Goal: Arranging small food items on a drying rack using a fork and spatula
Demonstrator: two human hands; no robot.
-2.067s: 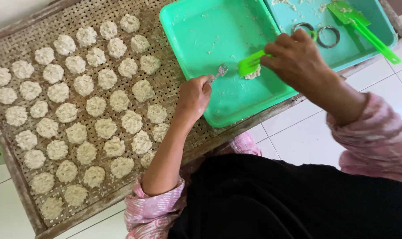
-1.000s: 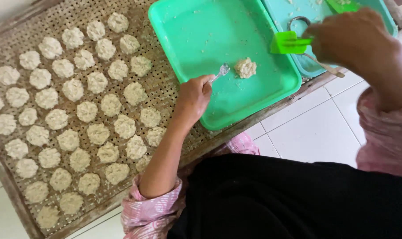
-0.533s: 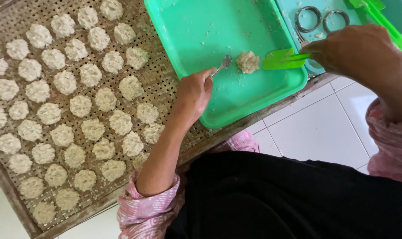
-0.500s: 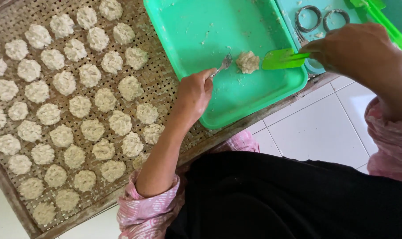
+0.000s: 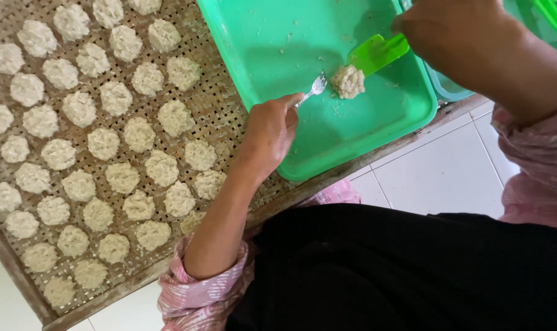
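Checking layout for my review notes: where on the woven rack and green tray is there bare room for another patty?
The woven rack is crowded with pale patties in rows; only its right strip beside the green tray is bare. The tray is mostly bare left of and below the single lump, between the left hand with fork and the right hand with green spatula.

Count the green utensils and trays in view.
2 clearly: the green tray beside the woven rack, and the green spatula in the right hand, above the dough lump. More green edges at top right are cut off.
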